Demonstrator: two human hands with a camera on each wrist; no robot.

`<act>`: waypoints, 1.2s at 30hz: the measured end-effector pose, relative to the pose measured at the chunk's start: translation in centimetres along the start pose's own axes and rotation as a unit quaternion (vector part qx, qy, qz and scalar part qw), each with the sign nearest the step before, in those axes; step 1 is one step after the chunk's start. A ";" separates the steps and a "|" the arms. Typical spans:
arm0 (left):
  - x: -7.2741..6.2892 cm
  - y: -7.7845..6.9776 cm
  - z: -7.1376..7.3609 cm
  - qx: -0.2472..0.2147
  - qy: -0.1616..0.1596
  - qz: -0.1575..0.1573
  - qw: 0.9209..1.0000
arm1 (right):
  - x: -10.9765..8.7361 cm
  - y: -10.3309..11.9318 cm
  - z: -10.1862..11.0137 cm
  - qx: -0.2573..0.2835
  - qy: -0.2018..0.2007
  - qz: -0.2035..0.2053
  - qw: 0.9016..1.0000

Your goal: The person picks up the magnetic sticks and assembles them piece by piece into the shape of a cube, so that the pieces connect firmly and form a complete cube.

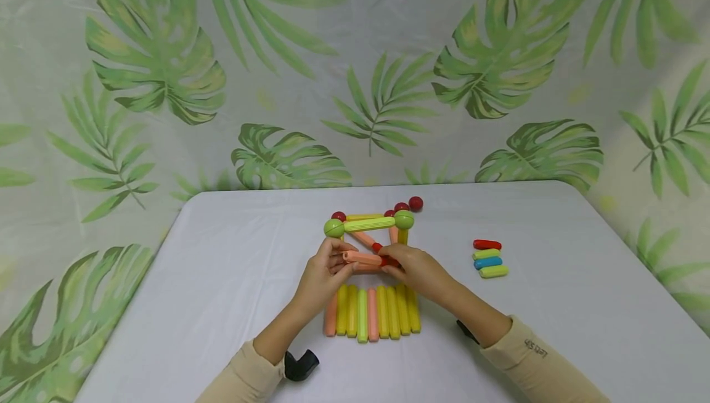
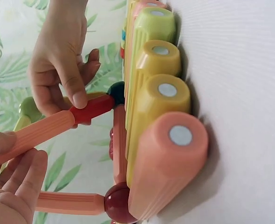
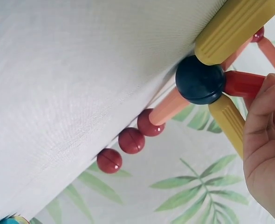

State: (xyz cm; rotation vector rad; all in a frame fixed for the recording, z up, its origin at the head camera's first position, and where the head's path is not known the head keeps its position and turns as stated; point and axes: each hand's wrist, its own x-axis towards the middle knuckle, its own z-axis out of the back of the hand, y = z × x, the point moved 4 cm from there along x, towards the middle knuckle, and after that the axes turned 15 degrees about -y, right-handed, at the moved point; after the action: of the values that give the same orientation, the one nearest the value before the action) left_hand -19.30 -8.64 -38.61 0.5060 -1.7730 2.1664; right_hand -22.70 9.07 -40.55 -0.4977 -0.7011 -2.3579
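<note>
My left hand (image 1: 324, 273) holds the free end of a salmon magnetic rod (image 1: 363, 258) between thumb and fingers. My right hand (image 1: 421, 270) pinches a short red rod (image 2: 93, 107) that lines up end to end with the salmon one. At its other end the red rod meets a dark blue ball (image 3: 200, 79) at a lower corner of a ball-and-rod frame. Two green balls (image 1: 334, 228) and a light green rod (image 1: 370, 224) form the frame's upper front edge. A row of yellow, green and salmon rods (image 2: 170, 144) lies at its front, round end magnets showing.
Several short rods, among them a red one (image 1: 487, 244) and a blue one (image 1: 488, 262), lie on the white table (image 1: 582, 329) at the right. A dark red ball (image 1: 416, 204) sits behind the frame. Something black (image 1: 301, 366) shows beside the left sleeve.
</note>
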 end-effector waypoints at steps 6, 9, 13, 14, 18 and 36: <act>0.2 1.2 0.2 0.068 -0.009 -0.073 0.995 | 0.2 0.1 -0.1 0.032 -0.005 0.006 0.999; 0.2 0.2 0.8 0.144 -0.034 -0.184 0.972 | 0.3 0.3 -0.2 0.044 -0.003 0.009 0.999; 0.7 -0.9 1.7 0.220 -0.076 -0.279 0.932 | 0.4 0.3 -0.3 0.048 -0.009 0.004 0.999; 1.1 -1.0 1.9 0.226 -0.076 -0.276 0.931 | 0.4 0.3 -0.3 0.050 -0.011 0.001 0.999; 2.9 -0.1 2.2 0.200 -0.023 -0.181 0.963 | 0.7 0.3 -0.4 0.054 -0.020 -0.013 0.998; 3.9 -1.7 1.1 0.085 0.078 -0.097 0.989 | 1.3 0.7 -0.5 0.039 -0.054 -0.080 0.995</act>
State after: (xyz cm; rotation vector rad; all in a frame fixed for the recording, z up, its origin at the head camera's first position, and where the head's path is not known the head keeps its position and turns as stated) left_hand -21.95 -9.34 -35.21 0.5099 -1.4047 2.1646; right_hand -23.28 7.68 -40.06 -0.5555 -0.9098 -2.4546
